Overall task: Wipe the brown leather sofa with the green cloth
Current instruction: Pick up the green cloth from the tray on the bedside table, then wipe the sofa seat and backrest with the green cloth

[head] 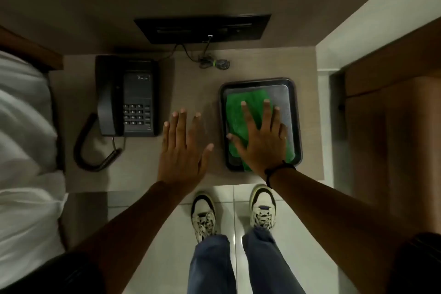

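Observation:
A green cloth [241, 112] lies folded inside a dark rectangular tray [296, 114] on a beige bedside table [195, 93]. My right hand [261, 136] rests flat on top of the cloth, fingers spread, not gripping it. My left hand [183, 145] hovers flat over the bare tabletop just left of the tray, fingers apart and holding nothing. No brown leather sofa shows in this view.
A black desk telephone [128, 98] with a coiled cord sits on the table's left. A dark wall panel [202, 27] with a dangling cable is behind. White bedding [23, 138] lies at the left, a wooden cabinet [393, 126] at the right. My shoes stand on pale tiles.

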The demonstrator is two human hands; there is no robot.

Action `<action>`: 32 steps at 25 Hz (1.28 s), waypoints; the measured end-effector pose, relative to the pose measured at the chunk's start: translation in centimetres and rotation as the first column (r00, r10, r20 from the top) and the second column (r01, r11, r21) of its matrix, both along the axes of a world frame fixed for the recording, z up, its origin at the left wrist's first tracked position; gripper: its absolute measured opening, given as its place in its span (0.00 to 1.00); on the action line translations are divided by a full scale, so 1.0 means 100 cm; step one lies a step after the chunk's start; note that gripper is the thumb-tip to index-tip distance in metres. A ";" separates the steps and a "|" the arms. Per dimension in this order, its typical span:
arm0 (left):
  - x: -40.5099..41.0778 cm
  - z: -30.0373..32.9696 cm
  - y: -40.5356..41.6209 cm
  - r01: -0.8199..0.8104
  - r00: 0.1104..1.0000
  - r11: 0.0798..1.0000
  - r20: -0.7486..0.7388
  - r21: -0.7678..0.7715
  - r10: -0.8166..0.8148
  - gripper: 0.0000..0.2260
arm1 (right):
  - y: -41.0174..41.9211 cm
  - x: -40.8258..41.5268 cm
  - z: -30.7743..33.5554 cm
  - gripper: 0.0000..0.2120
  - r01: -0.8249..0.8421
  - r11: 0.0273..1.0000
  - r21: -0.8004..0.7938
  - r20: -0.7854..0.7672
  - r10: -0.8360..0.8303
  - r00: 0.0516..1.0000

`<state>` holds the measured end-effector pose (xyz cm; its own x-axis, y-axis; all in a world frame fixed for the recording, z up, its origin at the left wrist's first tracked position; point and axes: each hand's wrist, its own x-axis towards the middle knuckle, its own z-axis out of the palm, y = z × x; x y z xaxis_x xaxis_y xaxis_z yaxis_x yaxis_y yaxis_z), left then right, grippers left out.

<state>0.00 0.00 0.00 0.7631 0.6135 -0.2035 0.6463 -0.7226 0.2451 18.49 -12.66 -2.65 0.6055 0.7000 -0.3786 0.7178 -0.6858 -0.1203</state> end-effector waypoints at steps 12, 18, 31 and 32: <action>0.082 0.076 -0.019 0.229 0.971 0.972 0.052 0.049 -0.232 0.37 | -0.044 0.040 0.096 0.35 0.178 0.981 0.079 0.088 -0.185 0.979; 0.171 0.130 -0.151 0.371 0.914 0.929 0.175 0.005 -0.366 0.37 | -0.247 0.112 0.201 0.37 0.412 0.911 0.016 0.138 -0.410 0.901; 0.320 -0.007 -0.544 0.376 0.925 0.918 0.116 -0.126 -0.363 0.36 | -0.668 0.178 0.061 0.32 0.414 0.907 -0.077 0.188 -0.394 0.900; 0.325 -0.018 -0.560 0.342 0.938 0.931 0.104 -0.124 -0.331 0.36 | -0.678 0.174 0.046 0.30 0.374 0.926 -0.043 0.198 -0.359 0.912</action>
